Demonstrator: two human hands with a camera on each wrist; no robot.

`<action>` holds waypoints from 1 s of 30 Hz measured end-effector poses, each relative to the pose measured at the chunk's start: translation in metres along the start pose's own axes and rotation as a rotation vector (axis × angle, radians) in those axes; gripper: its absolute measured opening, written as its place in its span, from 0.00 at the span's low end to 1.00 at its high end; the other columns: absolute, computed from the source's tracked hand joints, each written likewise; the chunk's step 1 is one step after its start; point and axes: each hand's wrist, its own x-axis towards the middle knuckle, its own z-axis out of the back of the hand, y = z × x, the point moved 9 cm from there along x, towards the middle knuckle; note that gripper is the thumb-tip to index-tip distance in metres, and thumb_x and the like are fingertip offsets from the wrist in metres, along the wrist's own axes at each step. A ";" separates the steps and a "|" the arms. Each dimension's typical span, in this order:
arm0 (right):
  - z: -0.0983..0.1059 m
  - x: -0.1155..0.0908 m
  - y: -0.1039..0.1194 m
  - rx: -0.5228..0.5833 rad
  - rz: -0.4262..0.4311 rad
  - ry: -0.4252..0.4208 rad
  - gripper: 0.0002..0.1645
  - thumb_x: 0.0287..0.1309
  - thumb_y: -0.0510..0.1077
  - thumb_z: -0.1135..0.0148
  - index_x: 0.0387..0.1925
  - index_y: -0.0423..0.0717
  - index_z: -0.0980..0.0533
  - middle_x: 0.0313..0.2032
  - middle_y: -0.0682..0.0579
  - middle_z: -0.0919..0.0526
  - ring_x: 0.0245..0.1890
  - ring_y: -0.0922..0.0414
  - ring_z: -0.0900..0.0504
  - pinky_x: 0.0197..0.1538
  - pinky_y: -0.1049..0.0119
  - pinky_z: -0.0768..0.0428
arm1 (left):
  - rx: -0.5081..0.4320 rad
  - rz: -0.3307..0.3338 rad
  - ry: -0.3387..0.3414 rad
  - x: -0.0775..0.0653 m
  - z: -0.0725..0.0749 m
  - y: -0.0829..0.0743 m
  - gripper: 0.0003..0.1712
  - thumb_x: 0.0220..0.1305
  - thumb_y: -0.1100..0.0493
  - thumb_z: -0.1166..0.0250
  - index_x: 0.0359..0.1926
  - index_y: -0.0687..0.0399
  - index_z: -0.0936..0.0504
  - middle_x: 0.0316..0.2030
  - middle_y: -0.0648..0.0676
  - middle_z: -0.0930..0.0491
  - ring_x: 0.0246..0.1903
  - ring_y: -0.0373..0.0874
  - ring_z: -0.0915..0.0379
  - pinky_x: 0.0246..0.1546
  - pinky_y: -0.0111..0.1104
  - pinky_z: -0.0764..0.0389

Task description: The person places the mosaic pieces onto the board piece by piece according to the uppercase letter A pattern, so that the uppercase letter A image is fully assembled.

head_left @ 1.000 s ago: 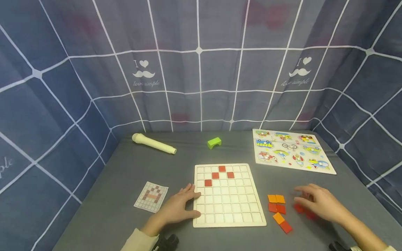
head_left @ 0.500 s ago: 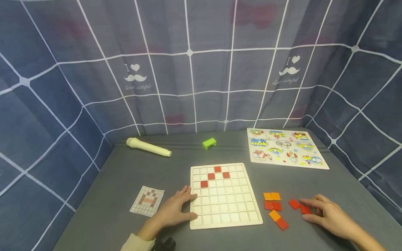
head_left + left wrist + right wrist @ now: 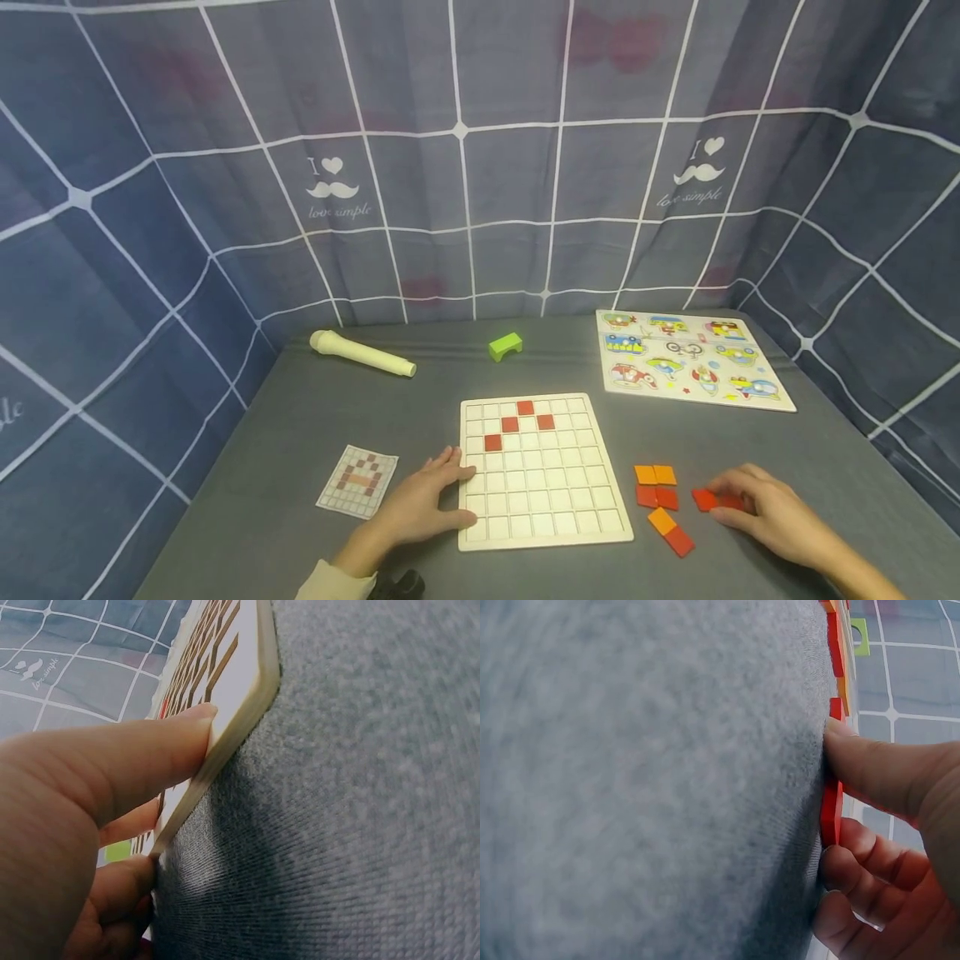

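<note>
My left hand (image 3: 420, 504) rests on the left edge of a pale wooden grid board (image 3: 555, 479), thumb and fingers spread apart. In the left wrist view its thumb (image 3: 169, 746) lies on the board's rim. Several red tiles sit in the board's upper cells. On the right, my right hand (image 3: 776, 515) pinches a red tile (image 3: 831, 814) low at the table, partly hidden under its fingers. Another red tile (image 3: 703, 500) lies just left of the fingertips. Between board and hand are orange tiles (image 3: 655, 475), red tiles (image 3: 656, 497) and a slanted orange-and-red pair.
A small pattern card (image 3: 357, 482) lies left of the board. Farther back are a cream microphone-shaped object (image 3: 363, 353), a green arched block (image 3: 506, 346) and a vehicle picture puzzle board (image 3: 693, 360). A checked blue-grey curtain (image 3: 510, 167) encloses the back and sides.
My right hand has come down onto the loose red tiles and its fingers have drawn in around one. The left hand stays on the board's edge. The head view shifts slightly.
</note>
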 end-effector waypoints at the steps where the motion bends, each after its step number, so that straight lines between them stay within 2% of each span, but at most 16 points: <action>1: 0.000 -0.001 -0.001 -0.002 -0.015 0.009 0.15 0.44 0.50 0.23 0.35 0.57 0.19 0.33 0.62 0.24 0.25 0.75 0.37 0.26 0.73 0.35 | 0.000 -0.004 0.002 0.001 -0.001 -0.001 0.40 0.56 0.39 0.31 0.64 0.57 0.25 0.71 0.68 0.39 0.73 0.62 0.45 0.69 0.61 0.40; 4: 0.000 -0.003 -0.005 -0.017 -0.053 0.020 0.15 0.44 0.51 0.23 0.34 0.55 0.19 0.31 0.62 0.25 0.25 0.75 0.37 0.26 0.73 0.35 | -0.002 -0.015 0.007 0.003 -0.002 -0.004 0.40 0.56 0.39 0.31 0.64 0.57 0.25 0.71 0.68 0.39 0.73 0.63 0.45 0.69 0.61 0.40; 9: 0.007 -0.006 -0.002 -0.036 -0.027 -0.069 0.15 0.40 0.49 0.20 0.29 0.55 0.20 0.25 0.65 0.27 0.25 0.76 0.36 0.26 0.73 0.35 | -0.003 -0.023 0.008 0.006 -0.004 -0.006 0.40 0.56 0.39 0.31 0.64 0.57 0.24 0.71 0.68 0.39 0.73 0.63 0.44 0.69 0.62 0.40; 12: 0.008 -0.006 -0.004 -0.033 -0.055 -0.070 0.16 0.39 0.50 0.20 0.28 0.54 0.20 0.24 0.64 0.27 0.24 0.76 0.36 0.26 0.73 0.35 | -0.009 -0.028 0.011 0.008 -0.005 -0.007 0.40 0.56 0.39 0.31 0.64 0.57 0.24 0.71 0.68 0.39 0.73 0.63 0.44 0.69 0.61 0.40; 18: 0.011 0.004 -0.014 -0.018 -0.153 -0.048 0.17 0.41 0.51 0.21 0.30 0.48 0.19 0.24 0.59 0.25 0.23 0.73 0.35 0.25 0.74 0.34 | -0.016 -0.033 0.017 0.011 -0.007 -0.007 0.40 0.56 0.39 0.31 0.64 0.57 0.25 0.72 0.68 0.40 0.73 0.63 0.46 0.69 0.62 0.41; 23: 0.015 0.015 -0.015 -0.037 -0.135 -0.099 0.17 0.42 0.51 0.21 0.30 0.48 0.19 0.24 0.59 0.24 0.23 0.73 0.34 0.26 0.73 0.34 | -0.029 -0.028 0.023 0.009 -0.007 -0.007 0.40 0.56 0.39 0.31 0.64 0.56 0.25 0.72 0.69 0.41 0.73 0.64 0.47 0.69 0.63 0.42; 26: 0.013 0.023 -0.013 -0.044 -0.107 -0.105 0.19 0.43 0.53 0.22 0.35 0.47 0.18 0.26 0.59 0.22 0.25 0.71 0.32 0.27 0.72 0.32 | -0.046 -0.014 0.015 0.005 -0.004 -0.004 0.39 0.56 0.39 0.31 0.64 0.56 0.25 0.72 0.69 0.41 0.73 0.66 0.47 0.68 0.65 0.43; 30: 0.007 0.027 -0.012 -0.060 -0.108 -0.025 0.30 0.44 0.57 0.23 0.44 0.42 0.18 0.32 0.55 0.20 0.31 0.64 0.26 0.31 0.68 0.28 | -0.060 0.008 0.006 -0.002 -0.003 0.002 0.40 0.56 0.39 0.31 0.64 0.55 0.25 0.72 0.69 0.42 0.73 0.67 0.48 0.68 0.66 0.44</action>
